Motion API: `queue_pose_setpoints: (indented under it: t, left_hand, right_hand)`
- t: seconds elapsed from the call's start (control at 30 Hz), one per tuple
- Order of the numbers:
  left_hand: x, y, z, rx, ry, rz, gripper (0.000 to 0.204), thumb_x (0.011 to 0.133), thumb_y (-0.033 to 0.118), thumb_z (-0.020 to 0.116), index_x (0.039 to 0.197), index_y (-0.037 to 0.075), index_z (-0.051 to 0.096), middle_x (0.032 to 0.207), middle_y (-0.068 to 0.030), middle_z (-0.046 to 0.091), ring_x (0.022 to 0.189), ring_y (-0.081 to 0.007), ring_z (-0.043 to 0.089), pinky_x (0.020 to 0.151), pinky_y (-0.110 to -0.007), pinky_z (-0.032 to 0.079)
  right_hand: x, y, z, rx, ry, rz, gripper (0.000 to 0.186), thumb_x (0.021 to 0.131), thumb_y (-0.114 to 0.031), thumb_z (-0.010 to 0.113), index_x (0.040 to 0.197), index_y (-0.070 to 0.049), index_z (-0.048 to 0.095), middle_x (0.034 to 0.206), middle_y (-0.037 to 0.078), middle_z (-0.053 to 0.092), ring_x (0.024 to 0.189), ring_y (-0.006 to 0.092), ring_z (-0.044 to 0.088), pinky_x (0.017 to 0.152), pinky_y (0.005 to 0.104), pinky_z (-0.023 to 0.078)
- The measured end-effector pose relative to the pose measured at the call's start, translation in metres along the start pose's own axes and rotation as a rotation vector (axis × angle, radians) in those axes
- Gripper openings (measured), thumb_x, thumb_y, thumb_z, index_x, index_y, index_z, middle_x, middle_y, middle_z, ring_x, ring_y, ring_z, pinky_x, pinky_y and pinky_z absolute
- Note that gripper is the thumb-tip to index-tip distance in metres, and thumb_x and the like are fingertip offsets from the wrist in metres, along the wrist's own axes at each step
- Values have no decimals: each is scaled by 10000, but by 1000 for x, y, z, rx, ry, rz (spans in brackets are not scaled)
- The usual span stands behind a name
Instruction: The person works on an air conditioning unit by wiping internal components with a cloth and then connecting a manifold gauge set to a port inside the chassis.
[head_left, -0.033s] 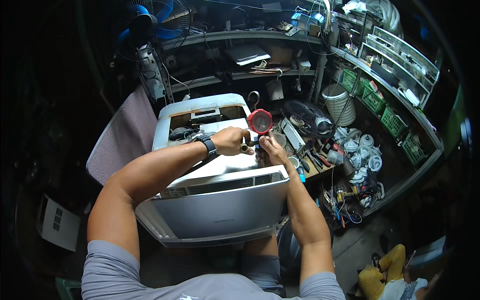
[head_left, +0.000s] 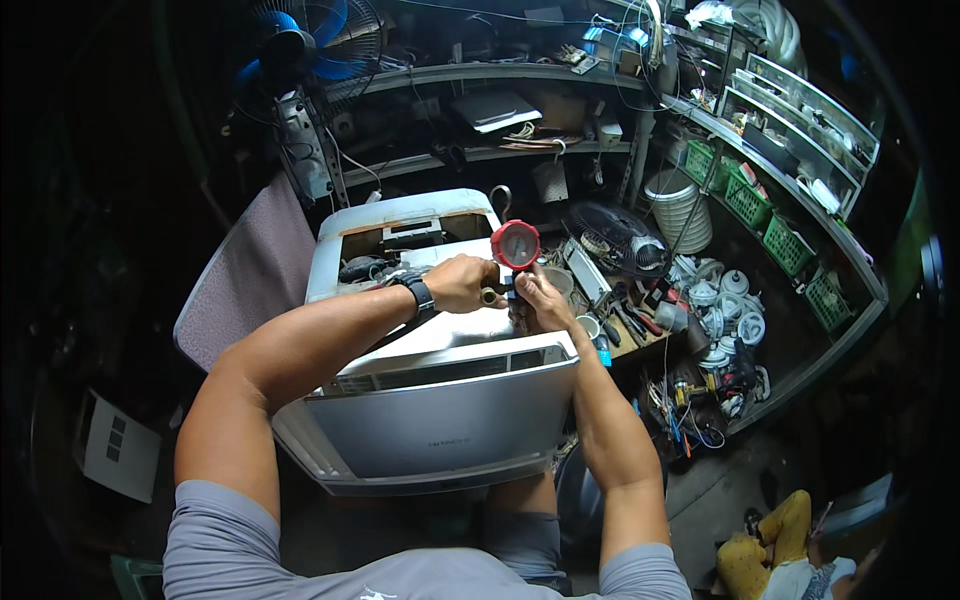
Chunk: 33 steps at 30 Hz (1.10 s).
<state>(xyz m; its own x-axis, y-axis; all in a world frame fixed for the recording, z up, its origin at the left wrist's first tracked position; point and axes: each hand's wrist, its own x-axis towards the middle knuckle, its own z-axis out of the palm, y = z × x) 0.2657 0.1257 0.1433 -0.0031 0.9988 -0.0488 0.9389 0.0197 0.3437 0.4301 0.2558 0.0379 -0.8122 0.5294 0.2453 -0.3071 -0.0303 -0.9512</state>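
A red-rimmed pressure gauge (head_left: pixel 515 246) with a hook on top stands upright over the air conditioner (head_left: pixel 450 420). My right hand (head_left: pixel 546 302) is closed round the valve body under its dial, thumb along the front. My left hand (head_left: pixel 462 284), with a dark watch on the wrist, is closed at the left side of the same gauge. A round brass fitting (head_left: pixel 488 296) shows at its fingers; the fingertips are partly hidden. The air conditioner's silver front panel faces me, and its top is partly uncovered, with dark parts inside.
Hand tools (head_left: pixel 632 322) and a black fan grille (head_left: pixel 615 238) lie at the right, beside a heap of white plastic parts (head_left: pixel 735 310). Shelves (head_left: pixel 480 72) run along the back. A pinkish board (head_left: pixel 250 270) leans at the left. Another person (head_left: pixel 770 545) sits at the lower right.
The pressure gauge has shifted very slightly left and down, with both hands still on it. Nothing else has visibly moved.
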Motion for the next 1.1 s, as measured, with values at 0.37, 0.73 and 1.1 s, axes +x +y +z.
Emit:
queue_pose_setpoints:
  t: [0.37,0.73,1.1]
  left_hand:
    - [0,-32,24,-334,-70,-146,517,1032,515,583,1044,17,724,715,-56,658,704,-184,649,660,-364,515]
    - [-5,-32,17,-446,-59,-66,483,1058,444,546,965,6,727,759,-103,695,714,-182,658,663,-373,504]
    - [-6,-43,27,-70,94,-135,450,981,462,667,985,18,741,866,-186,739,819,-302,715,748,-445,526]
  right_hand:
    - [21,0,2,-141,-132,245,338,1014,-410,680,1131,-106,590,853,-25,556,676,60,533,575,242,458]
    - [33,-6,-1,-258,-344,277,402,948,-347,781,1208,-89,615,826,-13,623,677,74,585,590,249,495]
    - [30,-13,-4,-1082,-253,-312,563,817,-356,862,1195,-2,641,1055,174,721,955,308,705,815,398,560]
